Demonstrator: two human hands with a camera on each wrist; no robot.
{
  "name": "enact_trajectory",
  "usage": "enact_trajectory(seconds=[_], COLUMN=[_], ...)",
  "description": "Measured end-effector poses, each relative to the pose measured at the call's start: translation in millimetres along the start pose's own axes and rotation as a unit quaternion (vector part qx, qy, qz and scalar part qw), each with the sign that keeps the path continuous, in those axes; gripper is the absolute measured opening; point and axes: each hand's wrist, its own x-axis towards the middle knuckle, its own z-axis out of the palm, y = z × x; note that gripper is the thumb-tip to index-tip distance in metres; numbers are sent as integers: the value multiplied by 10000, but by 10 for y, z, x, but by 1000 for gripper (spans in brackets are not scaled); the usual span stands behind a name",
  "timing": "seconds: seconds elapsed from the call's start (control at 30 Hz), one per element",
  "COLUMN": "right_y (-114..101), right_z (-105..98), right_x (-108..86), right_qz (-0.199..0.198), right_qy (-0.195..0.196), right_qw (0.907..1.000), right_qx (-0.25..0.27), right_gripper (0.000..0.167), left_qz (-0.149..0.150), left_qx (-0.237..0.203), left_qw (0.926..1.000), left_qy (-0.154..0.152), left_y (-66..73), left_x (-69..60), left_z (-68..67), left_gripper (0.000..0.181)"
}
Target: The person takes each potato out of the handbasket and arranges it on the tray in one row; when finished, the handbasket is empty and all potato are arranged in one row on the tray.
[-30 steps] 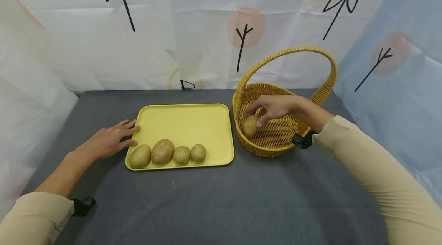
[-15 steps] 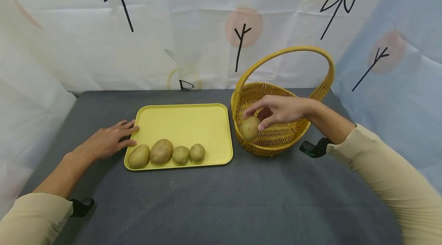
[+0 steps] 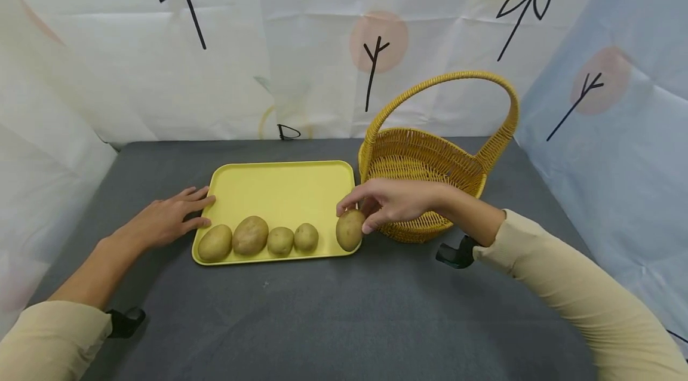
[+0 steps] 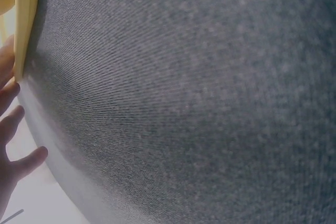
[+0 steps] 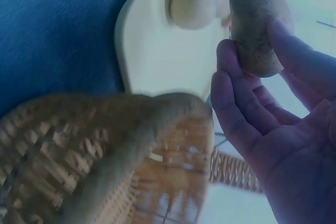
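Note:
A potato is pinched between the thumb and fingers of my right hand, over the right front corner of a yellow tray. In the right wrist view the same potato shows between thumb and fingertips. Several other potatoes stand in a row along the tray's front edge, from a larger potato at the left to a small potato. My left hand rests with fingers spread at the tray's left edge. In the left wrist view its fingers lie near the tray rim.
A yellow wicker basket with a tall handle stands just right of the tray; my right forearm crosses its front rim. Dark grey cloth covers the table. Patterned white curtains hang behind and at both sides.
My right hand has lifted the potato out of the basket and carried it left and nearer to me, over the tray's right corner. My left hand has stayed at the tray's edge.

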Motion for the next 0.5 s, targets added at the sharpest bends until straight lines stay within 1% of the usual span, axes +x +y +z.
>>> enact_trajectory(seconds=[0.1, 0.2, 0.33, 0.5], right_y=[13, 17, 3, -8], right_z=[50, 111, 195, 257], right_x=[142, 256, 358, 441], right_qz=[-21, 64, 373, 694], right_qy=[-98, -169, -308, -443], right_qw=[9999, 9989, 9955, 9907], right_qx=[-116, -439, -809, -1084], right_gripper=[43, 42, 43, 42], left_qz=[-1, -11, -19, -27], left_qx=[-2, -46, -124, -117], left_qw=[10000, 10000, 9999, 9999], left_qy=[-7, 0, 38, 50], left_y=[-9, -3, 14, 9], left_x=[-10, -15, -15, -15], left_z=[12, 19, 16, 10], left_gripper=[66, 66, 65, 65])
